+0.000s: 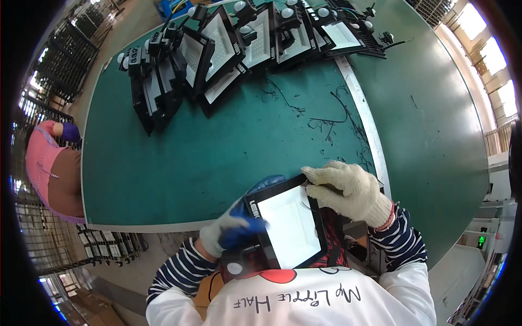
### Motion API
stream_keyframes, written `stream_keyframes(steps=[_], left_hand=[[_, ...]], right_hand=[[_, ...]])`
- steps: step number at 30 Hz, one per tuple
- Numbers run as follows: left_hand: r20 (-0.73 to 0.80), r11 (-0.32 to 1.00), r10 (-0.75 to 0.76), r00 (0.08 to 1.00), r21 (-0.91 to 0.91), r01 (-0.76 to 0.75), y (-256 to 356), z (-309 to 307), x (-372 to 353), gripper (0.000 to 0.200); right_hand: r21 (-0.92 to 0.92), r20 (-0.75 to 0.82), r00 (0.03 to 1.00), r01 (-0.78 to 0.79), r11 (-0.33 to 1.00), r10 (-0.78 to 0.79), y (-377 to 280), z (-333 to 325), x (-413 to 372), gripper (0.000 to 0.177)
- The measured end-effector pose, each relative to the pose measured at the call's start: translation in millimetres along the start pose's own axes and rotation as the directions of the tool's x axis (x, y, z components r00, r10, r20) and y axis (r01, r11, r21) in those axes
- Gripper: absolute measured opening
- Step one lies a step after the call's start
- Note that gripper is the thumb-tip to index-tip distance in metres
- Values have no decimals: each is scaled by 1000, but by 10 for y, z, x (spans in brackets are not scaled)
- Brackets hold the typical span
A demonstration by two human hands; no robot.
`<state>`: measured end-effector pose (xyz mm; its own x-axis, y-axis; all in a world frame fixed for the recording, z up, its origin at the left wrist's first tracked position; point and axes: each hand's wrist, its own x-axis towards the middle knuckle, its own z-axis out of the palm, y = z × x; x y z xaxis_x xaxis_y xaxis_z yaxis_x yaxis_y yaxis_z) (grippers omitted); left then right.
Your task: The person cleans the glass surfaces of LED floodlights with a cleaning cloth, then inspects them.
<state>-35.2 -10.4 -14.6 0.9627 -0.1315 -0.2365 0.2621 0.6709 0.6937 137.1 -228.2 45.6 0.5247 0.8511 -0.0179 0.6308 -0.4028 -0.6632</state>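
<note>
Two grips, left hand and right hand, pinch one black-framed lamp at one green table.

2 gloved hands gripping

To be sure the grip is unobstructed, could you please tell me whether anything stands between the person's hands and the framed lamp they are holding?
Nothing visible does: the gloved left hand meets the left edge of the framed lamp, and the gloved right hand its upper right corner. The lamp's underside is hidden.
</note>
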Motion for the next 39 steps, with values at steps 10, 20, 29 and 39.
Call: stream_keyframes(steps=[10,20,29,39], left_hand=[[-50,936,-265,963,225,269,260,86,40,86],[-145,998,64,987,13,-63,164,-36,82,57],[-238,969,244,940,84,-231,108,79,102,59],[-321,965,170,932,-138,-224,83,11,135,70]], right_hand=[[-116,177,927,354,928,-331,-479,53,554,32],[820,-118,956,-59,570,268,-16,-195,424,28],[868,6,996,-48,494,86,-24,-233,367,34],[887,178,983,-140,441,-46,-128,-230,103,25]])
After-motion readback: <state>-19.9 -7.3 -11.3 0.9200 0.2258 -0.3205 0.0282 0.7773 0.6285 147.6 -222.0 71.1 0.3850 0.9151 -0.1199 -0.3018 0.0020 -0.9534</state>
